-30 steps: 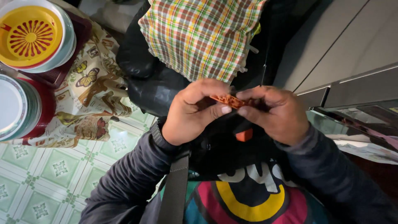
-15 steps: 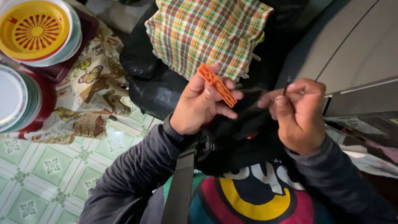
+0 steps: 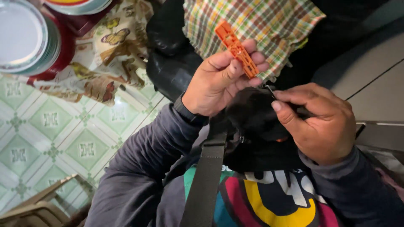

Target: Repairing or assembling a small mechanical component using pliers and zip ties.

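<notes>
Below, green patterned floor tiles (image 3: pixel 50 138); left hand (image 3: pixel 214 84) fingers grip orange clip (image 3: pixel 236 49) (right hand (image 3: pixel 324 122) pinches black pouch (image 3: pixel 256 126)).

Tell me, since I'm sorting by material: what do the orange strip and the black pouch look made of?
The orange strip looks like moulded plastic: matte, rigid, with cut-out slots. The black pouch looks like soft woven fabric: dull, and it creases. Neither is certain.
</notes>
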